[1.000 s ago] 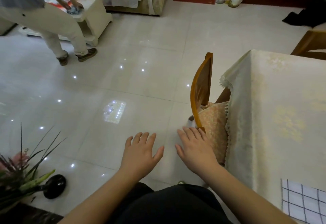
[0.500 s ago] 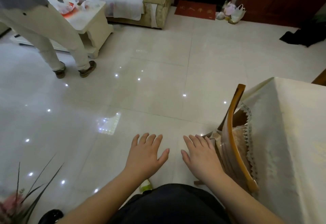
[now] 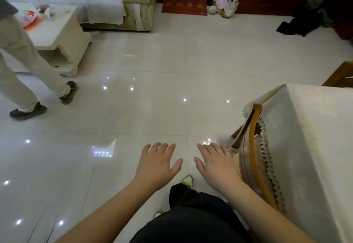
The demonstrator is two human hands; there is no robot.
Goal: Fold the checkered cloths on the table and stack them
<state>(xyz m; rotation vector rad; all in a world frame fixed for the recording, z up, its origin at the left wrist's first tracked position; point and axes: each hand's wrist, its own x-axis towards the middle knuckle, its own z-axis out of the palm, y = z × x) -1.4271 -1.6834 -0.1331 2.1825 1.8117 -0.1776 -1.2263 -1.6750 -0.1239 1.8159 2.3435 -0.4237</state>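
My left hand [image 3: 157, 163] and my right hand [image 3: 216, 163] hover side by side over the tiled floor, palms down, fingers straight and spread, holding nothing. The table [image 3: 315, 137] with its cream tablecloth stands at the right edge of the view. No checkered cloth shows in the current view. My right hand is just left of a wooden chair [image 3: 254, 158] pushed under the table.
Another person [image 3: 21, 70] in light trousers walks at the far left beside a white coffee table [image 3: 63, 38]. A sofa [image 3: 114, 0] stands at the back, with a red doormat [image 3: 184, 5], plastic bags [image 3: 226, 5] and a dark garment [image 3: 298, 24] on the floor.
The view has swung left and upward, away from the table; the checkered cloth seen at the lower right a second ago has left the frame. The other person has stepped left. My hands keep their spread pose.
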